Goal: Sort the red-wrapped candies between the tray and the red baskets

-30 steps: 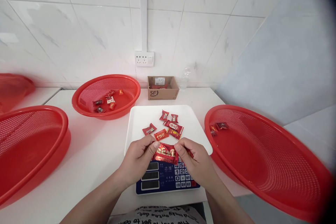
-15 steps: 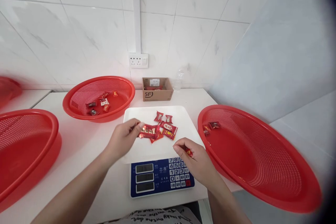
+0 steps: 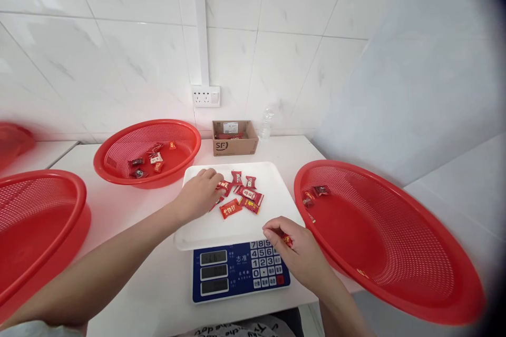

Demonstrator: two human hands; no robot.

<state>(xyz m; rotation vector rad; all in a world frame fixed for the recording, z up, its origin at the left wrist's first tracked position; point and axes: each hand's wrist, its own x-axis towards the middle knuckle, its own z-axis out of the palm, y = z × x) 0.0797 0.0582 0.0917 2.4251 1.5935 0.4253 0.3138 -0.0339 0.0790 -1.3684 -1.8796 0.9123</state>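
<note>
My left hand [image 3: 201, 192] is over the left part of the white scale tray [image 3: 193, 234], fingers curled down around a red wrapped candy [image 3: 224, 186]. Another red wrapper partly shows below those fingertips. Several red candies lie close by on the tray, among them an orange-red one [image 3: 230, 209] and a longer dark red one [image 3: 249, 195]. At the tray's front right corner my right hand [image 3: 294, 250] is closed, with a small red and yellow wrapped candy [image 3: 287, 240] showing in its curled fingers. The blue scale panel [image 3: 241, 273] sits below the tray.
Red mesh baskets stand around: one at right [image 3: 395, 295], one at back left [image 3: 118, 176], and one at near left [image 3: 81, 195]. The right and back left ones hold some candies. A cardboard box [image 3: 235, 146] and a clear plastic bottle [image 3: 266, 124] stand by the wall.
My left hand has lowered onto the tray with the red candy, its fingers now pointing down. The orange-red candy there is now uncovered. My right hand has hardly moved.
</note>
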